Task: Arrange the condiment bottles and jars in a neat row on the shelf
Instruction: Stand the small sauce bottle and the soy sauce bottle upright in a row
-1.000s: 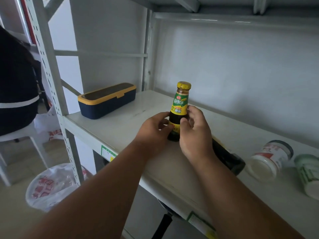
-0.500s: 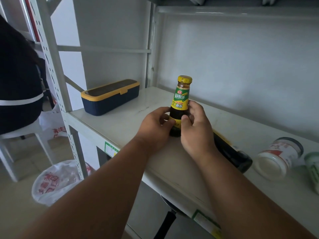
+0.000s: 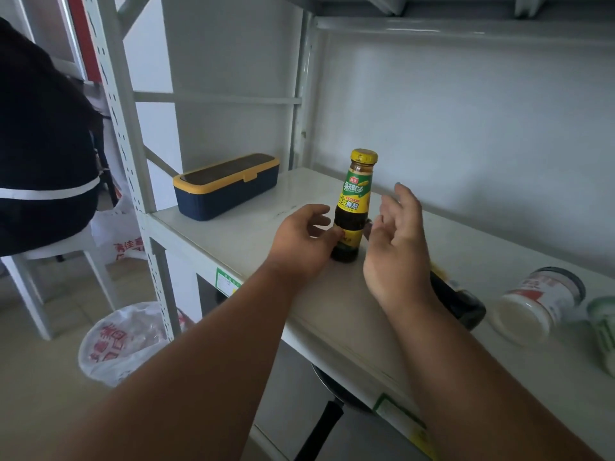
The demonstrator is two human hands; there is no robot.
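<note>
A dark sauce bottle (image 3: 355, 207) with a yellow cap and green-yellow label stands upright on the white shelf (image 3: 253, 234). My left hand (image 3: 304, 241) is at its left side, thumb and fingertips loosely touching the lower label. My right hand (image 3: 396, 247) is open just right of the bottle, fingers spread, not touching it. Behind my right wrist a dark bottle (image 3: 462, 302) lies on its side. Further right a white jar (image 3: 539, 301) lies on its side, and a green-lidded jar (image 3: 604, 327) is cut off at the frame edge.
A navy box with a yellow rim (image 3: 226, 186) sits at the shelf's left end. The perforated shelf post (image 3: 123, 128) stands left of it. A bagged bin (image 3: 123, 341) is on the floor, and a person in dark clothes (image 3: 43, 144) sits at left. A pan handle (image 3: 319, 430) shows below.
Both hands were wrapped around the bottle; now my right hand has let go and opened to the right, and my left hand has loosened its hold. The bottle stays upright.
</note>
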